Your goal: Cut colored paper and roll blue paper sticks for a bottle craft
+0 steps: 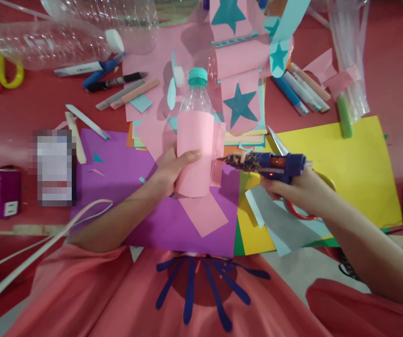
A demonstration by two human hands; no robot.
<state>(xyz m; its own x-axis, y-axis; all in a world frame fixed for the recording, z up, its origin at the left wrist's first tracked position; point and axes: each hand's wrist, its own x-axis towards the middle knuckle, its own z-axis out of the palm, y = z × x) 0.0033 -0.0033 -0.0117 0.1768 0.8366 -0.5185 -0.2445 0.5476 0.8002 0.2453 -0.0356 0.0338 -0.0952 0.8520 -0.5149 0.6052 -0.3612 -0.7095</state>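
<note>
My left hand [173, 171] is closed round a clear plastic bottle [195, 99] with a teal cap, its thumb lying across the front. Pink paper [194, 135] wraps the bottle's body, and a loose flap [218, 154] of it sticks out on the right side. In my right hand [292, 187] is a blue hot glue gun [278, 164] with a small red light showing. Its dark, crusted nozzle points left, close to the paper flap; whether they touch I cannot tell. Below the bottle lies a pink paper piece [205, 215] on a purple sheet [145, 220].
Scissors [277, 140] lie partly under the glue gun on yellow paper [359, 168]. Clear bottles [50, 44], pens [117, 80] and a phone [56, 166] are on the left. Star-decorated pink paper [240, 105] stands behind, with markers [292, 93] and a green cutter [344, 117] to its right.
</note>
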